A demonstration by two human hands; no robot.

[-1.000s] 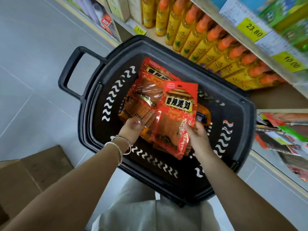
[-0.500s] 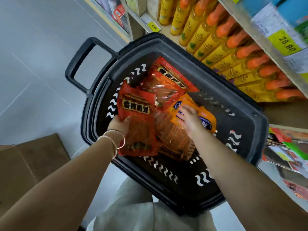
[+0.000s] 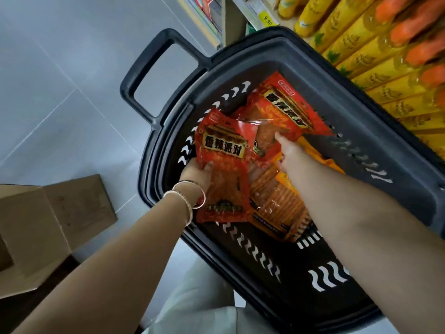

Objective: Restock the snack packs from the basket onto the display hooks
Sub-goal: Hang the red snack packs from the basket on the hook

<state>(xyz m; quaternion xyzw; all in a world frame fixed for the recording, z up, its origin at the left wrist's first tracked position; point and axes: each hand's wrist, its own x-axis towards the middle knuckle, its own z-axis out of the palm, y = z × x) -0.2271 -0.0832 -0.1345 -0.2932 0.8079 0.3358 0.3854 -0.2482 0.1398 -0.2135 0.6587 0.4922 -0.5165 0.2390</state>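
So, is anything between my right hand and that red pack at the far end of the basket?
Nothing visible. The right hand touches the far red pack at its clear window. The left hand holds a second red pack off to the side, clear of that path.

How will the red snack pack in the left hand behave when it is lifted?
The red snack pack is probably light, since the left hand alone holds it by one edge. Its glossy, creased film suggests it may flex and feel slippery. It looks flat, so rolling seems unlikely.
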